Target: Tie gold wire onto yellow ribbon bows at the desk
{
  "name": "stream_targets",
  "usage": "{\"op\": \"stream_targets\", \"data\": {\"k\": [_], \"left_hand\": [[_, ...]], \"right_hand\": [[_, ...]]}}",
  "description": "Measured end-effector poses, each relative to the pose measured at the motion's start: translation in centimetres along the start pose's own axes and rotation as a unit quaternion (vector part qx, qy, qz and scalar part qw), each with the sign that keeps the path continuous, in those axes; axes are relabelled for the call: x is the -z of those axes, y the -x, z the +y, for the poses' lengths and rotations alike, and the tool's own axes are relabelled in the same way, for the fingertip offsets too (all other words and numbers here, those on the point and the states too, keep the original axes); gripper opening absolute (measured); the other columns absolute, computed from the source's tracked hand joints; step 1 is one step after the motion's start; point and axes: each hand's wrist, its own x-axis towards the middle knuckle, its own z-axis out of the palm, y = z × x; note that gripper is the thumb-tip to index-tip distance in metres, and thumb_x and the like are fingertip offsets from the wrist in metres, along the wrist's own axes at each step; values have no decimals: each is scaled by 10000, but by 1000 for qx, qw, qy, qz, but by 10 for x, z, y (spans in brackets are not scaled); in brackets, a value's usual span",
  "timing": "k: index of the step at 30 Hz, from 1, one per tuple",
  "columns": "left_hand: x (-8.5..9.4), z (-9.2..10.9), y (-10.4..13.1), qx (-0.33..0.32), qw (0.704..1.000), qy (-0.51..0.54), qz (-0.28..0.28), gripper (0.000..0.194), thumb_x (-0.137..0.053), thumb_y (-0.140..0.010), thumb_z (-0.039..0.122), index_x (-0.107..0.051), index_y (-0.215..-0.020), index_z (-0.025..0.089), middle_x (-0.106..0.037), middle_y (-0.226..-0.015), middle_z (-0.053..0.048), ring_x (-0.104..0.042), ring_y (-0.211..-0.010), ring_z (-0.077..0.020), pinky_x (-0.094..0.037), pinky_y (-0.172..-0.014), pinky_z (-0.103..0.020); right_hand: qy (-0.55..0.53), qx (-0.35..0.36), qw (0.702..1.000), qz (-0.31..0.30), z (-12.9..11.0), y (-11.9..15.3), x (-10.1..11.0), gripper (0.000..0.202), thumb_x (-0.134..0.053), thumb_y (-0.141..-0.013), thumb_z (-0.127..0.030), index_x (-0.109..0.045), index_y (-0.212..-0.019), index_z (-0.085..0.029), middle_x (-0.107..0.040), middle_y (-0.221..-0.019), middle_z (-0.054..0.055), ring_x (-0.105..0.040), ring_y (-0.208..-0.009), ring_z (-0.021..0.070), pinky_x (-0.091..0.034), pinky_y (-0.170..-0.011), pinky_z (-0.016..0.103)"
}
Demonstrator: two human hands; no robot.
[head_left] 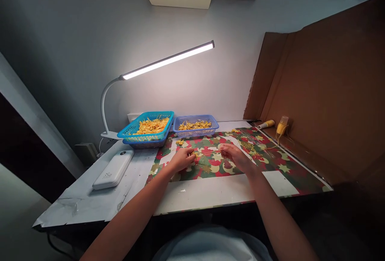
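My left hand (pixel 182 160) is closed, its fingertips pinching a small yellow piece (pixel 195 154) just above the patterned sheet (pixel 207 169). Thin pale strands (pixel 210 152) run from there across to my right hand (pixel 236 157), whose fingers are pinched on their other end. Exactly what the strands are is too fine to make out. Beyond my left hand lies a loose little yellow piece (pixel 179 142). A turquoise basket (pixel 122 133) full of yellow pieces stands at the back left, stacked on a blue basket (pixel 144 145). Beside it, a periwinkle basket (pixel 197 133) holds darker yellow pieces.
A white power bank (pixel 112 170) lies at the left, near the lit desk lamp (pixel 168 59). Tangled yellow thread (pixel 249 148) is spread right of my right hand. Two yellow thread spools (pixel 282 126) are by the cardboard wall (pixel 325 88) on the right.
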Motion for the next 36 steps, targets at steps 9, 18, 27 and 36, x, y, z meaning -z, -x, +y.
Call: {"op": "stream_targets", "data": {"k": [9, 18, 27, 36], "left_hand": [[4, -5, -6, -27, 993, -67, 89, 239, -414, -720, 235, -321, -502, 196, -470, -631, 1, -437, -618, -142, -314, -589, -263], [8, -2, -7, -49, 989, -62, 128, 230, -417, -711, 227, -345, -496, 195, -429, -573, 14, -410, -597, -138, -306, -571, -262], [6, 2, -5, -17, 991, 83, 99, 218, -413, -734, 325, -485, -595, 172, -437, -584, 27, -414, -610, -131, -317, -583, -244], [5, 5, -3, -39, 987, 135, 73, 191, -430, -731, 296, -488, -608, 162, -451, -595, 25, -414, -605, -120, -331, -573, -238]], "right_hand": [[172, -59, 980, -76, -30, 27, 30, 377, -541, -778, -524, -451, -651, -180, -368, -627, -41, -315, -574, 92, -279, -535, 233], [353, -148, 923, 35, -34, 40, 43, 271, -547, -743, -419, -500, -610, -188, -409, -536, -37, -348, -481, 97, -243, -454, 233], [-103, -138, 985, 27, 4, 46, -50, 363, -612, -704, -531, -608, -780, -176, -633, -740, 63, -570, -615, 172, -443, -569, 301], [-448, -131, 843, 267, 50, -24, -99, 148, -575, -821, -381, -567, -781, -239, -652, -765, 23, -570, -576, 139, -470, -519, 271]]}}
